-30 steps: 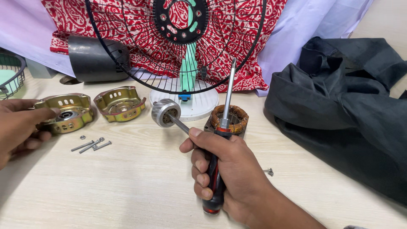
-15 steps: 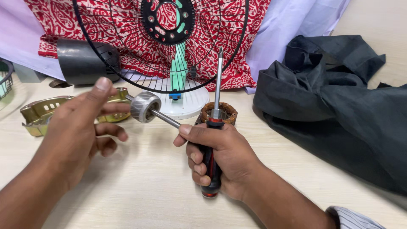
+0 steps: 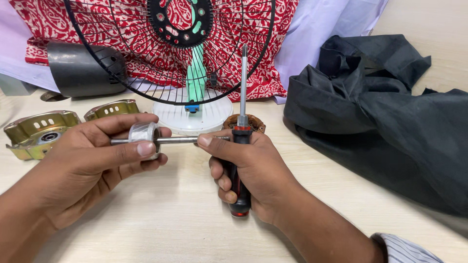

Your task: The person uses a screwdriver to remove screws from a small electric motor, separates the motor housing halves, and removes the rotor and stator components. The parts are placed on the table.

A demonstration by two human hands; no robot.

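The left hand (image 3: 92, 160) holds a small motor rotor (image 3: 145, 138), a silver drum on a thin metal shaft. Its fingers are clamped around the drum, so the shaft lies flat, just above the desk (image 3: 161, 229). The right hand (image 3: 248, 170) pinches the far end of the shaft with thumb and first finger. Its other fingers are wrapped tight on a screwdriver (image 3: 242, 131) with a red and black handle, so the tip sticks straight up, out of the way.

Behind the right hand sits a brown motor winding (image 3: 253, 120), mostly hidden. Two gold motor covers (image 3: 39, 129) lie at the left, near the left hand. A black fan guard (image 3: 170, 53) stands on a white base (image 3: 192, 119), its top cut off. A dark cloth (image 3: 385, 117) lies at the right. The left palm hides most of the drum
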